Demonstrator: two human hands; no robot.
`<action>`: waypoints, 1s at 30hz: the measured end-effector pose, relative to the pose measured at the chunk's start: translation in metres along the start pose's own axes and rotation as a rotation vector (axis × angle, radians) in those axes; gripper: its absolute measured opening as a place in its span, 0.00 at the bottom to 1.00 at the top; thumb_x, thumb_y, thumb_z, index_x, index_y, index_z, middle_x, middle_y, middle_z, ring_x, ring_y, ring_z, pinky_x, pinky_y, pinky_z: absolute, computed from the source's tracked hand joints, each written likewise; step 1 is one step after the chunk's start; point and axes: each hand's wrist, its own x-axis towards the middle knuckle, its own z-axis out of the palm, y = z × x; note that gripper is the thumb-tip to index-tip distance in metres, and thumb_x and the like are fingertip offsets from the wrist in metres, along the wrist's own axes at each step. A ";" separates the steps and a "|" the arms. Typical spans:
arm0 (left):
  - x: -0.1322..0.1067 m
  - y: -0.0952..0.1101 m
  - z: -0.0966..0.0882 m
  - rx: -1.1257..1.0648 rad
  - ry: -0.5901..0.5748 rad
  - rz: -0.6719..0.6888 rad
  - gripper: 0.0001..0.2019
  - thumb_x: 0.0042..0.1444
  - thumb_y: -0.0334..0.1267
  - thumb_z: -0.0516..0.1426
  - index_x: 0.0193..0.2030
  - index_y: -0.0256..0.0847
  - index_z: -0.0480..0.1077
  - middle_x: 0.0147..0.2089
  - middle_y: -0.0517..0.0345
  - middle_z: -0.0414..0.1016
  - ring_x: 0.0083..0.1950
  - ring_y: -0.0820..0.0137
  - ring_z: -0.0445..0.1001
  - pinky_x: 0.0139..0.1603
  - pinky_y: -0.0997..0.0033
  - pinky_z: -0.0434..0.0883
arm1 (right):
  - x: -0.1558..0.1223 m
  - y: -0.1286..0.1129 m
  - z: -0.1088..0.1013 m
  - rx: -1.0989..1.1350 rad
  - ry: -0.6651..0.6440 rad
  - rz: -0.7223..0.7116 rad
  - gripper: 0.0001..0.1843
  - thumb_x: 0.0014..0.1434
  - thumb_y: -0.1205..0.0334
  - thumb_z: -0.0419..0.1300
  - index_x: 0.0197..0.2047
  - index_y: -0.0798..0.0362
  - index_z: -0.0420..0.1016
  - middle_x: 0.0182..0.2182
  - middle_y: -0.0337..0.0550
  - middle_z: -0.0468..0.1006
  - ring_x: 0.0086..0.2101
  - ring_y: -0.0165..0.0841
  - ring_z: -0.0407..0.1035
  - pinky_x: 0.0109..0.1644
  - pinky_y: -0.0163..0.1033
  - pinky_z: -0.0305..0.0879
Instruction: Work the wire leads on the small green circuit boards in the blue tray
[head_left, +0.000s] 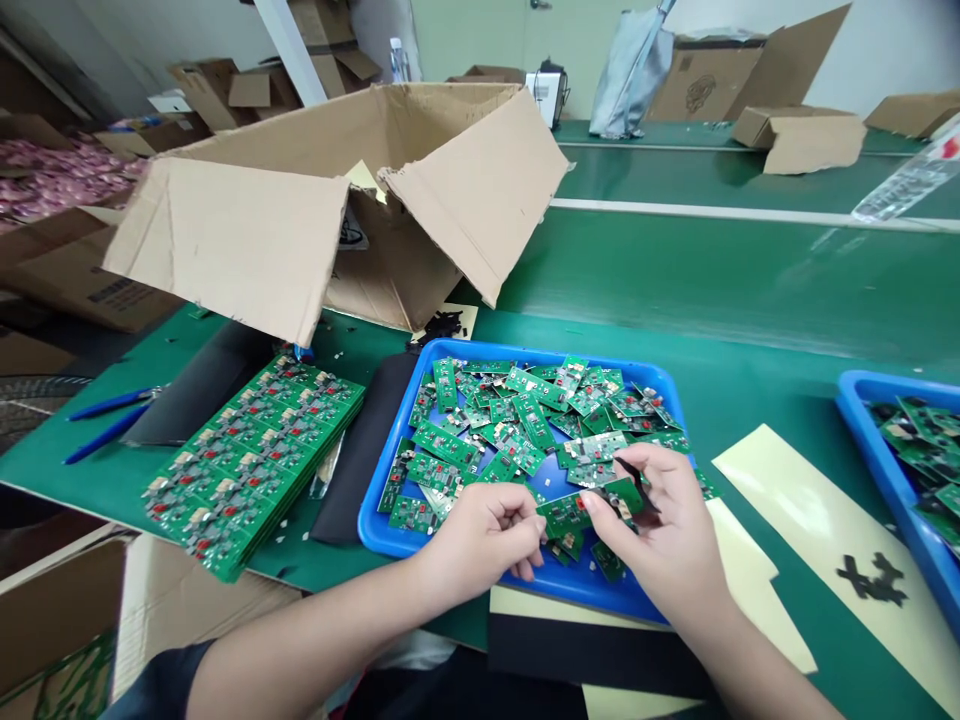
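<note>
Over the near edge of a blue tray (379, 460), a small green circuit board (564, 515) is held level between both hands. My left hand (487, 530) is closed in a pinch at the board's left end. My right hand (671, 535) grips its right end between thumb and fingers. A thin black strip (636, 478) rises by the right fingers; whether it is stuck to the board or only held there, I cannot tell. Loose circuit boards (517, 430) with red and metal parts lie heaped in the tray below.
Stacked uncut board panels (255, 450) lie left of the tray, near blue-handled pliers (112, 420). An open carton (225, 240) stands behind. To the right are yellow backing sheets (795, 510), black foam pieces (871, 580) and a second blue tray (862, 420) of boards.
</note>
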 end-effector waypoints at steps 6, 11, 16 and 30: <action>0.001 0.005 -0.003 -0.027 -0.107 -0.017 0.14 0.49 0.45 0.58 0.23 0.39 0.62 0.20 0.61 0.72 0.21 0.76 0.71 0.24 0.76 0.69 | 0.003 -0.005 0.000 0.052 0.014 0.015 0.17 0.51 0.64 0.63 0.43 0.46 0.63 0.35 0.41 0.67 0.35 0.33 0.68 0.35 0.36 0.70; -0.001 0.010 0.000 0.035 -0.019 0.051 0.14 0.51 0.46 0.56 0.25 0.39 0.62 0.22 0.61 0.70 0.23 0.74 0.71 0.26 0.75 0.69 | 0.003 -0.007 0.000 0.046 0.047 0.006 0.15 0.52 0.63 0.62 0.42 0.47 0.63 0.35 0.40 0.67 0.34 0.32 0.68 0.35 0.36 0.70; -0.002 0.011 0.010 0.165 0.164 0.207 0.13 0.57 0.45 0.51 0.25 0.41 0.58 0.20 0.67 0.61 0.20 0.77 0.62 0.24 0.77 0.62 | -0.003 -0.006 0.002 0.040 0.093 0.019 0.14 0.53 0.63 0.62 0.42 0.47 0.62 0.33 0.40 0.67 0.34 0.33 0.67 0.37 0.38 0.69; -0.002 0.007 0.017 0.386 0.391 0.560 0.14 0.54 0.36 0.49 0.18 0.41 0.52 0.17 0.68 0.51 0.19 0.78 0.51 0.21 0.77 0.52 | 0.001 -0.009 0.002 0.220 0.002 0.252 0.16 0.50 0.57 0.64 0.38 0.49 0.61 0.31 0.38 0.65 0.31 0.32 0.66 0.26 0.35 0.67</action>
